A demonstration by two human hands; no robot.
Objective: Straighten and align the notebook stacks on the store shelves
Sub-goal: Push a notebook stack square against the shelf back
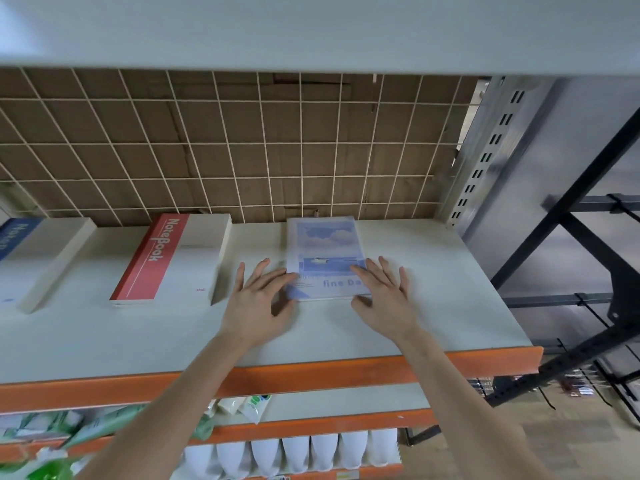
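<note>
Grip wide: left hand point(258, 299) and right hand point(384, 297) flank blue notebook stack point(325, 258), long axis running toward the shelf's back.

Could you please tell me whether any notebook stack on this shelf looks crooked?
Yes. The red notebook stack sits skewed, its front end swung left. The blue stack between the left hand and right hand lies nearly square.
</note>
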